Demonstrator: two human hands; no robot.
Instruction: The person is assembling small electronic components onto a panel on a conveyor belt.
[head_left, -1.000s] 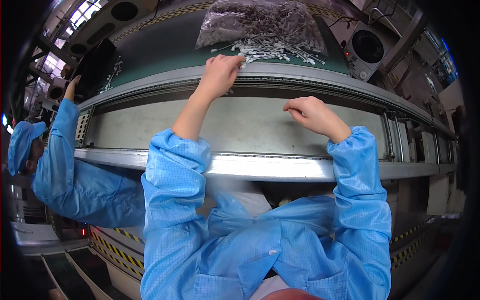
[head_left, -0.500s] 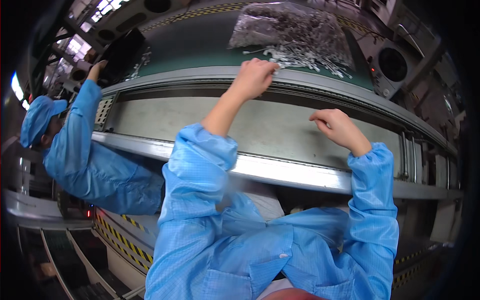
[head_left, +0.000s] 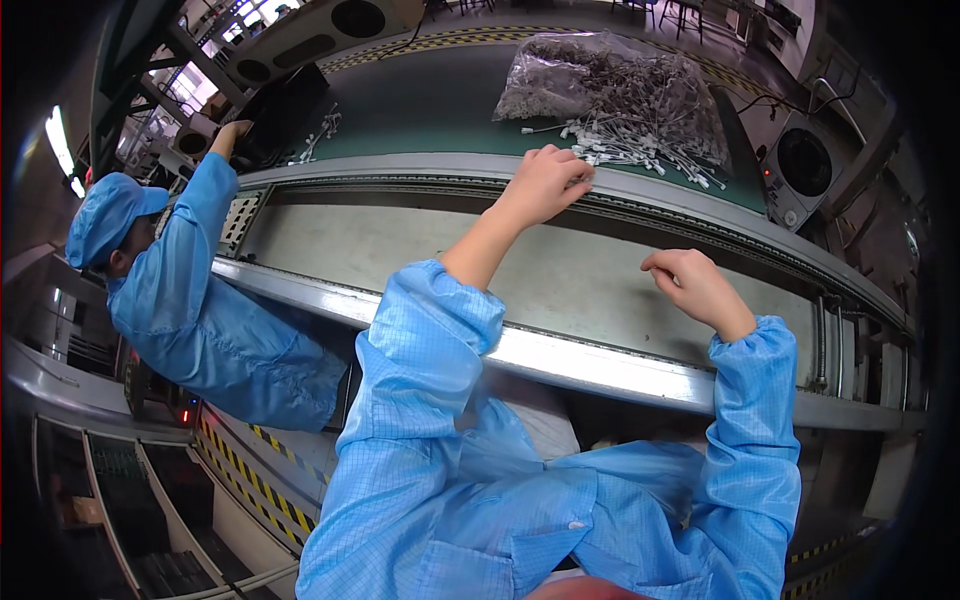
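My left hand [head_left: 548, 186] is over the far metal rail, beside the near edge of a pile of short wires with white ends [head_left: 640, 150]. Its fingers are bent together in a pinch; whatever lies between them is too small to make out. My right hand [head_left: 697, 287] hovers above the pale grey conveyor bed [head_left: 400, 240], loosely curled, with the index finger poking out to the left and nothing visible in it. A clear plastic bag [head_left: 545, 75] full of similar wires rests behind the loose pile on the green surface [head_left: 430, 110].
To my left a co-worker in a blue smock and cap [head_left: 200, 290] reaches across the line. A few loose wires [head_left: 318, 135] lie near that arm. The near metal rail [head_left: 590, 365] runs between my body and the bed. A round black fan [head_left: 803, 162] stands at the far right.
The view has shifted, so the whole scene sits lower and further right. My left hand's fingers have moved slightly back from the white wire ends; my right hand keeps its curled pose.
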